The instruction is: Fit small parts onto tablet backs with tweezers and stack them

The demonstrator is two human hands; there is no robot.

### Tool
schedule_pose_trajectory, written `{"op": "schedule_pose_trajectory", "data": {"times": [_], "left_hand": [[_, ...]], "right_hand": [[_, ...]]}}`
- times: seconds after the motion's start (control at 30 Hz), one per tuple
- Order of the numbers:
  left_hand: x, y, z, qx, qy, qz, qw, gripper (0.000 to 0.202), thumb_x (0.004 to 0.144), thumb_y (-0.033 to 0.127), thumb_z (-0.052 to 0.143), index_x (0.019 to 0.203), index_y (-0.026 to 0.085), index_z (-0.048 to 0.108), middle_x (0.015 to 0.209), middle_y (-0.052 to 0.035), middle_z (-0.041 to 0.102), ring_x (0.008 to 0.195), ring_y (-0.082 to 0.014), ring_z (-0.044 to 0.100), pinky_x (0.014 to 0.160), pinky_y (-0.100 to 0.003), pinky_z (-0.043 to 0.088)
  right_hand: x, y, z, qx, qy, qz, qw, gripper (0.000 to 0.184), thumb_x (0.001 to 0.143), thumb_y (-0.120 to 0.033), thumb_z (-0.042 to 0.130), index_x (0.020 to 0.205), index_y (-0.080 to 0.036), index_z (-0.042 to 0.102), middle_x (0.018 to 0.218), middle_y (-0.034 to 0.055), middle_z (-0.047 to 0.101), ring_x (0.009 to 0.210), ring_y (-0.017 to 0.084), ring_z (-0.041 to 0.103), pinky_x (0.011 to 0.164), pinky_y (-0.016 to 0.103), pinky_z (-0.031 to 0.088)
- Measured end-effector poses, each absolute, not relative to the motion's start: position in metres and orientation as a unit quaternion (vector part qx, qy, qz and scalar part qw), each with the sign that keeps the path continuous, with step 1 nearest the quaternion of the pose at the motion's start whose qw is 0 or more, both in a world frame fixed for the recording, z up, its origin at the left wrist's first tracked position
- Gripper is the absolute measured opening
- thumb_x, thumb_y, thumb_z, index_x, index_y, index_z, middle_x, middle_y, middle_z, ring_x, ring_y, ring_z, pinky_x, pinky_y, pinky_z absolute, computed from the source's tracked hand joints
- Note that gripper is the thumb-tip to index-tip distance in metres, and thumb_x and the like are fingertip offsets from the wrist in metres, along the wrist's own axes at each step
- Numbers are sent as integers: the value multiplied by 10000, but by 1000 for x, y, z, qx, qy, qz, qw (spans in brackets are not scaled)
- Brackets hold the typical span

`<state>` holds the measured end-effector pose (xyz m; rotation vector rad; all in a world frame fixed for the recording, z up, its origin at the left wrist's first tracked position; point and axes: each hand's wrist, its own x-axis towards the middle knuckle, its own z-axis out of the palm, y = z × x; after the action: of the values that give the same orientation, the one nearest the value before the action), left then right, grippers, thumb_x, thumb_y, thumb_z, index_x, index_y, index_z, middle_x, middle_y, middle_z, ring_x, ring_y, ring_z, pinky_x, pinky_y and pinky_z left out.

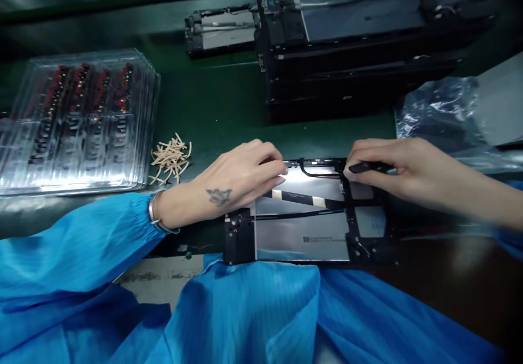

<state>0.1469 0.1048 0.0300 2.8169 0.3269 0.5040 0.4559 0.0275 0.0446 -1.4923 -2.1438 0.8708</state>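
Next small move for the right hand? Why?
I'd probably press down the right end of the thin black cable: the right hand, holding a dark tool, has its fingertips beside it, and the left hand is over the open device.

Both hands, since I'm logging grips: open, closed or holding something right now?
Left hand: fingers bent over the flat device; whether it grips anything can't be told.
Right hand: closed on a slim black tool, near the device's far edge.
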Motion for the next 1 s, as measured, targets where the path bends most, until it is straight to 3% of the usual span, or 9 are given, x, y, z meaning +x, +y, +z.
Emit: {"op": "schedule_pose_trajectory", "data": {"times": [0.1,0.23,0.53,0.8,1.0], "left_hand": [[151,107,25,969,100,157,163,260,1099,311,440,1195,139,609,1387,-139,596,1199,-236,597,975,-367,543],[155,106,22,968,85,149,180,281,1103,306,428,1248,113,572,1479,-166,544,1303,-253,570,1059,-384,539],[161,103,21,983,65,119,126,254,1097,233,421,1226,82,579,1542,-192,510,1337,-298,577,1087,-456,554],[163,103,22,988,46,122,89,216,1065,147,458,1217,69,590,1514,-198,549,1357,-288,583,1100,-429,557],[164,106,27,993,28,111,22,226,1071,170,463,1201,68,617,1478,-195,595,1381,-277,587,1136,-422,537]], "right_hand": [[456,32,43,-534,-763,318,177,369,960,-509,618,765,-215,725,796,70,660,626,176,582,556,325,388],[457,35,44,-543,-761,326,139,373,948,-523,598,789,-210,723,820,67,659,669,202,595,587,338,393],[453,36,48,-569,-754,319,76,416,946,-560,529,820,-205,707,873,63,655,718,219,600,618,352,385],[451,34,49,-566,-761,310,70,408,961,-523,501,804,-197,690,849,52,635,706,199,590,622,356,399],[453,33,50,-561,-758,320,94,375,987,-507,528,879,-192,702,901,54,652,738,189,612,644,345,445]]}}
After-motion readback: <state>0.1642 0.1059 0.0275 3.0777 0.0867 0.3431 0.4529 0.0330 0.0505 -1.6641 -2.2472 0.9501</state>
